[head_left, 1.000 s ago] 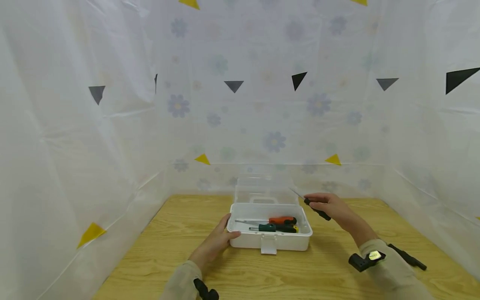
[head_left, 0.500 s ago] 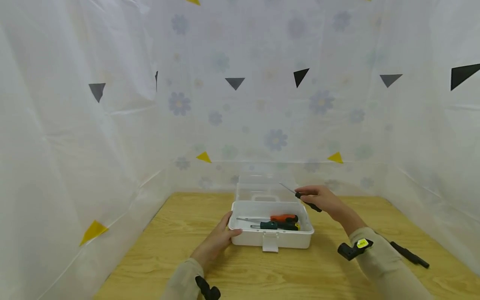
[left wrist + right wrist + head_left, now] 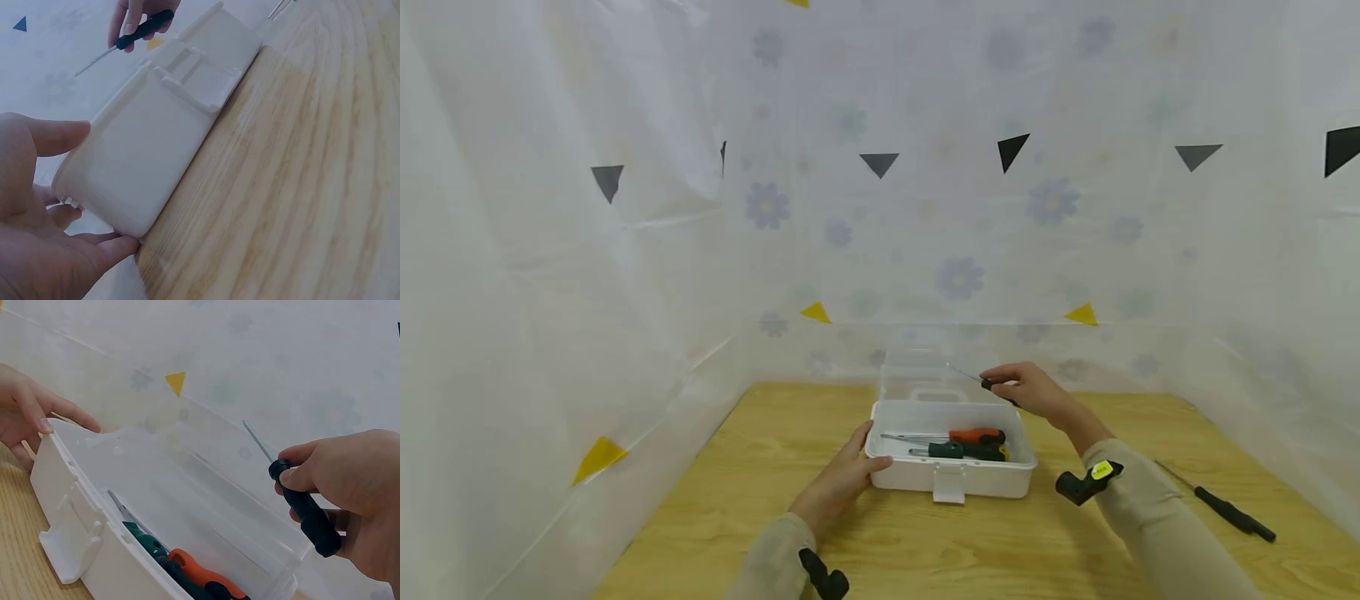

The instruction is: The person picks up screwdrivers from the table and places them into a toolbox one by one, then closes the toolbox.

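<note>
Fingers of the right hand (image 3: 1026, 389) are pinching a black-handled screwdriver (image 3: 304, 510) over the open white box (image 3: 951, 477), mid-surface. Left hand (image 3: 842, 481) is curling around its left end. Two screwdrivers (image 3: 966, 444) are lying inside; another screwdriver (image 3: 1225, 507) is waiting near the surface's right edge.

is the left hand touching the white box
Touching. The left wrist view shows the left hand with thumb and fingers against the end wall of the white box.
</note>
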